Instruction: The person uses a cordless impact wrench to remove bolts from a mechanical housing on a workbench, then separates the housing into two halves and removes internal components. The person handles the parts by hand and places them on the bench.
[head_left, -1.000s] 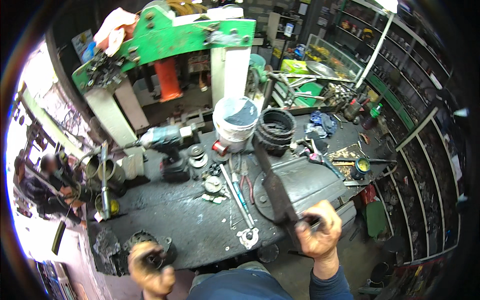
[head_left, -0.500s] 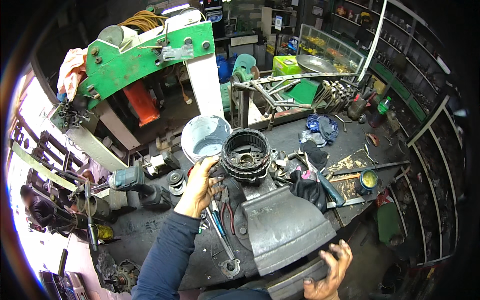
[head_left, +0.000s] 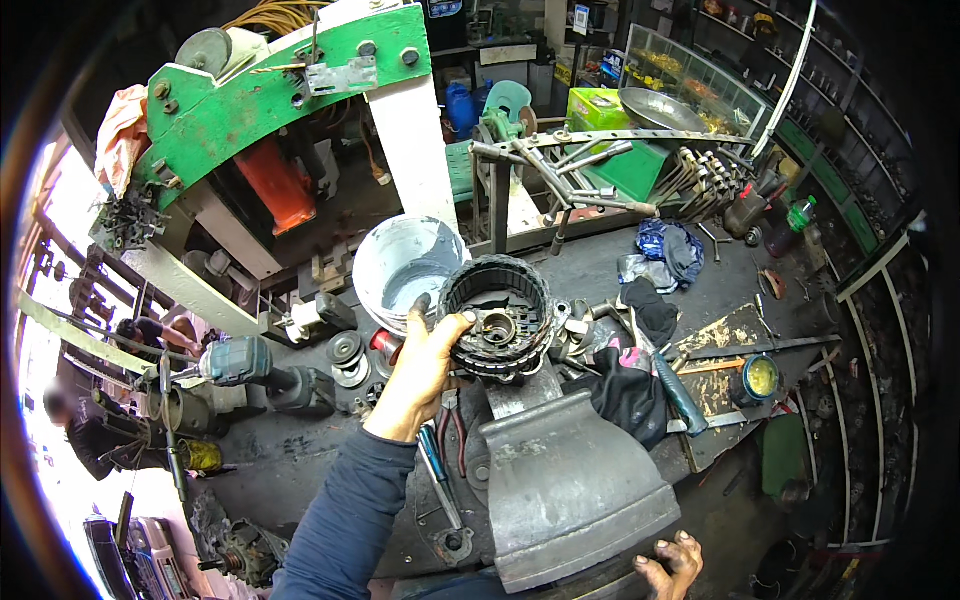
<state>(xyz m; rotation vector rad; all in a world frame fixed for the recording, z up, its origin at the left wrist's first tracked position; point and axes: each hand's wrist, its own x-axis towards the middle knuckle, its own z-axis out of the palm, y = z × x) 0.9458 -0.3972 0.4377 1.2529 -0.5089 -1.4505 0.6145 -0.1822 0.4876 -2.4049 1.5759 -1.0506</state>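
Observation:
A round, dark alternator housing (head_left: 503, 352) with a ring of windings inside sits at the back of a large grey bench vise (head_left: 580, 490). My left hand (head_left: 425, 355) grips its left side, the thumb over the rim and the other fingers partly hidden against the outside. My right hand (head_left: 675, 568) hangs off the vise's near right corner, fingers loosely bent and apart, holding nothing. Behind the housing stands a white bucket (head_left: 385, 250) with grey smears inside. Red-handled pliers (head_left: 453, 440) and a blue-handled tool (head_left: 432, 460) lie by my left wrist.
A cordless impact wrench (head_left: 238, 360) rests on the bench at left, near pulleys (head_left: 348, 358). To the right are dark cloths (head_left: 630, 390), a hammer (head_left: 680, 398) and a tin of yellowish grease (head_left: 760, 378). A green press frame (head_left: 270, 105) rises behind. Another person (head_left: 85, 430) is at far left.
My left hand has moved right and closed on the housing's rim. My right hand has dropped lower, toward the bottom edge. The view has shifted slightly.

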